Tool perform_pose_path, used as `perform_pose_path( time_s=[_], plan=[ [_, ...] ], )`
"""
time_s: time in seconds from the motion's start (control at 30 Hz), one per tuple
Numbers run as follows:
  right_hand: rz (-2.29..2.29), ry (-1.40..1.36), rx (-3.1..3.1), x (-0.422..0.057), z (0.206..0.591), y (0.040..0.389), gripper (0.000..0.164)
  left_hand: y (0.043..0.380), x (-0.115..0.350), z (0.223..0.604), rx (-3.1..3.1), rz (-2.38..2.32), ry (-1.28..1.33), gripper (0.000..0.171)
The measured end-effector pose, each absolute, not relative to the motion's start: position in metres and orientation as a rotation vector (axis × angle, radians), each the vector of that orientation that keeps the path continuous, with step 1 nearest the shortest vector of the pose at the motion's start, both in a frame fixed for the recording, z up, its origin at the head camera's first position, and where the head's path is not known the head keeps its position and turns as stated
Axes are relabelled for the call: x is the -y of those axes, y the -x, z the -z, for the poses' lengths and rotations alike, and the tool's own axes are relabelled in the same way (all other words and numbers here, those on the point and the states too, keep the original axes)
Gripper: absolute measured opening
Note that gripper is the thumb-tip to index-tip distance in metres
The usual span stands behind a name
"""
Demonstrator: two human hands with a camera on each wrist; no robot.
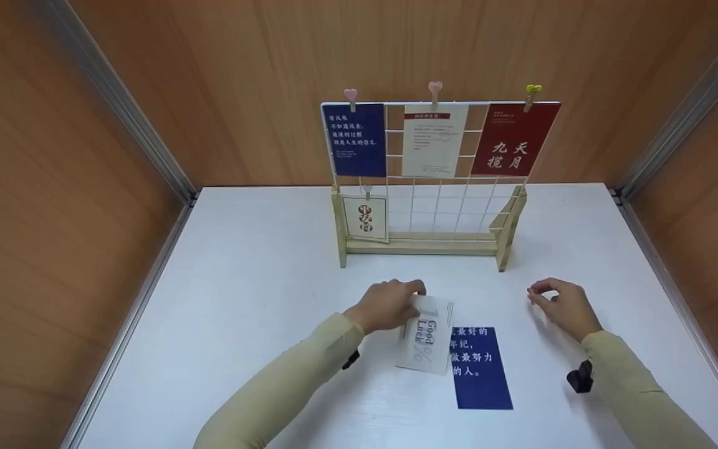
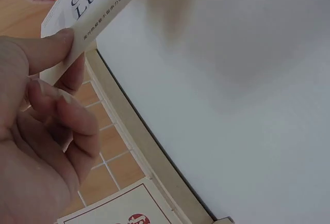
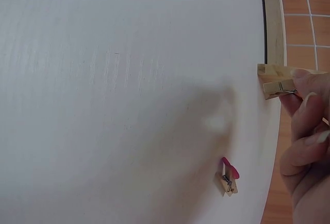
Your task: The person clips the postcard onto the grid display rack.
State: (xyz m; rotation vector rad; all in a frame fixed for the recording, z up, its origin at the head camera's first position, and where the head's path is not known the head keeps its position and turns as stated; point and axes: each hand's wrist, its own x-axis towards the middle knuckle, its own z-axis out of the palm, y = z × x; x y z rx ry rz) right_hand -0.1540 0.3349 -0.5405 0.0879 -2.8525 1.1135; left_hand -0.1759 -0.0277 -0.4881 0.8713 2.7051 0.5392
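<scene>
My left hand (image 1: pixel 389 304) pinches a white "Good Luck" card (image 1: pixel 429 349) by its upper edge, between thumb and fingers. The left wrist view shows the same card (image 2: pixel 90 15) held tilted, the thumb lying on its printed face. Over on the right, my right hand (image 1: pixel 563 307) pinches a small wooden clothespin (image 3: pixel 278 87), whose far end is hidden by the fingers. Both hands are in front of the wire grid rack (image 1: pixel 421 246) with its wooden stand. A dark blue card (image 1: pixel 483 390) with white writing lies on the table between them, partly overlapped by the white card.
Along the rack's top hang a blue card (image 1: pixel 359 140), a white card (image 1: pixel 432 143) and a red card (image 1: pixel 512 140), each under a heart clip. A smaller cream card (image 1: pixel 365 218) is clipped lower left. Another clothespin (image 3: pixel 228 177) with a pink top lies on the table.
</scene>
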Motion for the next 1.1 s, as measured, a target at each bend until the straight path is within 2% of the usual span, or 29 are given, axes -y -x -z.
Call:
perform_pose_path(
  time_s=[0.33,0.93,1.1],
  plan=[
    [-1.115,-0.051,2.861,-0.339,0.541,0.15,0.019,0.195,0.03,0.466,-2.75,-0.685,-0.929,0.026],
    [-1.094,-0.067,2.8,-0.346,0.546,0.144,0.016,0.227,0.033,0.443,-2.889,-0.746,-1.031,0.038],
    [-1.098,-0.052,2.782,-0.347,0.546,0.144,0.015,0.237,0.031,0.44,-2.917,-0.755,-1.047,0.036]
  ],
)
